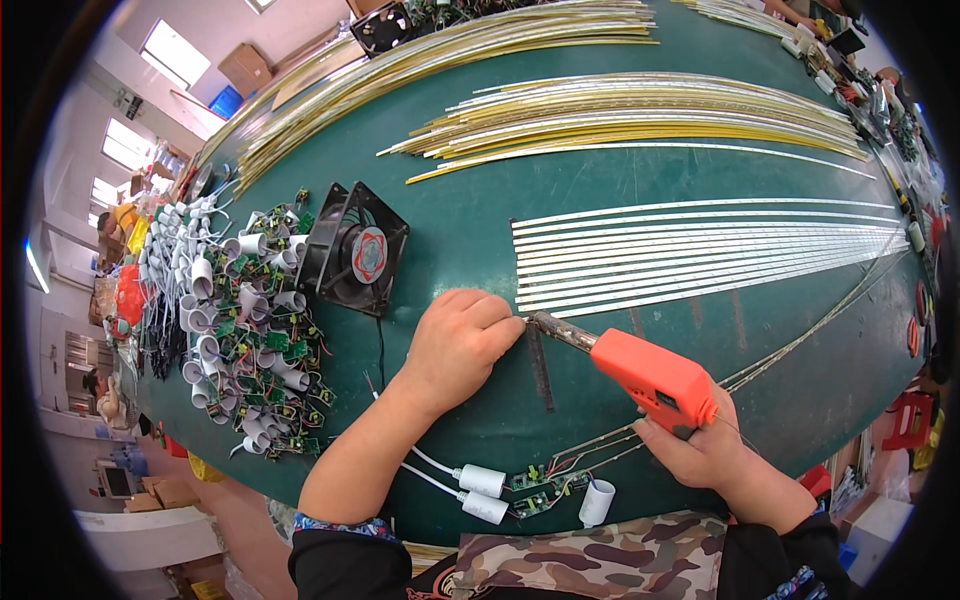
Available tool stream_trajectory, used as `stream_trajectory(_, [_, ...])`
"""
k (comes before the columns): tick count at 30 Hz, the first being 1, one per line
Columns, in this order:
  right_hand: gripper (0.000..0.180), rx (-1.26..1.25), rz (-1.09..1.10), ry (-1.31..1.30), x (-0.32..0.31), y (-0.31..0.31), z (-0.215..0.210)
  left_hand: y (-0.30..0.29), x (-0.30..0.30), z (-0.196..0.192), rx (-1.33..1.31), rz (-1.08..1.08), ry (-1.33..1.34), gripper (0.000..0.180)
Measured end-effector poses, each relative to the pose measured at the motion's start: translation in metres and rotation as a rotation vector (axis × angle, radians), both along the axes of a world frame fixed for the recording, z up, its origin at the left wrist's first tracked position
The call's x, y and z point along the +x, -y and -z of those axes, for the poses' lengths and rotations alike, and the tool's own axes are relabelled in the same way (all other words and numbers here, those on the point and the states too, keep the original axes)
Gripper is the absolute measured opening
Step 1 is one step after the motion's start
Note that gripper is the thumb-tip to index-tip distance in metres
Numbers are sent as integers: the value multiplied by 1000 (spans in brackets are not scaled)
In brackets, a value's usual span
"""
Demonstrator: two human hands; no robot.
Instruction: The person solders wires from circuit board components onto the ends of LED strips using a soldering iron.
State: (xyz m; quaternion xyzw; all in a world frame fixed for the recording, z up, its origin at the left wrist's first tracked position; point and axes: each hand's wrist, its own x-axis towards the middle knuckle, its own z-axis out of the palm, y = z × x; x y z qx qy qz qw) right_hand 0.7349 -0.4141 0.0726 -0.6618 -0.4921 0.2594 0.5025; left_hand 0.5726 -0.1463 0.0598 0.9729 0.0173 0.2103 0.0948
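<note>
My right hand (703, 447) is wrapped round the handle of a red soldering gun (650, 372), its metal nose pointing left. My left hand (455, 345) is closed with fingertips pressed together right at that nose; whatever they pinch is too small to make out. Just beyond the nose, a row of thin white LED strips (690, 250) lies side by side, left ends lined up. In front of me on the table are white cylindrical housings (484, 480) with white cables and small green circuit boards (535, 480); thin wires run from the boards toward the right.
A black square fan (358, 252) stands upright left of my left hand. Beside it is a heap of white housings and circuit boards (255, 340). Bundles of yellowish strips (640, 115) lie across the far side of the green table (455, 215). Tools and parts crowd the right edge.
</note>
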Motion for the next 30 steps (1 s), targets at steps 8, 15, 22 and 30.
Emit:
stream_trajectory(8, [42, 110, 125, -35, 6, 11, 6, 0, -1, -2, 4, -1, -25, 20])
stream_trajectory(15, [43, 93, 104, -68, 2, 13, 6, 1, -1, -3, -1, -6, -35, 19])
stream_trajectory(22, [44, 126, 102, -20, 2, 13, 7, 2, -1, -2, 7, -2, -9, 20])
stream_trajectory(30, [44, 94, 101, -103, 1, 19, 1, 1, 0, -2, 13, 2, -17, 20])
